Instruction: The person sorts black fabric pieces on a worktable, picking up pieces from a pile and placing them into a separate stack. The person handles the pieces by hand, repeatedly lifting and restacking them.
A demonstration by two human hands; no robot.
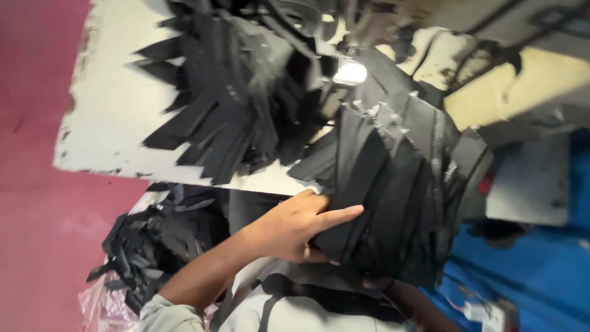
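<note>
1. A fanned bundle of black fabric strips (393,197) is held up near the middle of the view, over the near edge of the white worktop (117,117).
2. The left hand (295,227) lies flat against the bundle's left side, fingers extended, pressing rather than closing.
3. The right hand (384,286) is mostly hidden under the bundle; its grip cannot be told.
4. More black strips (227,98) lie heaped on the worktop, far left.
5. Another pile (153,240) sits lower left, on clear plastic (101,304).

Down by my left elbow I see a clear, crinkled plastic bag (104,304) with black strips spilling from it; no labels, signs or screens.
</note>
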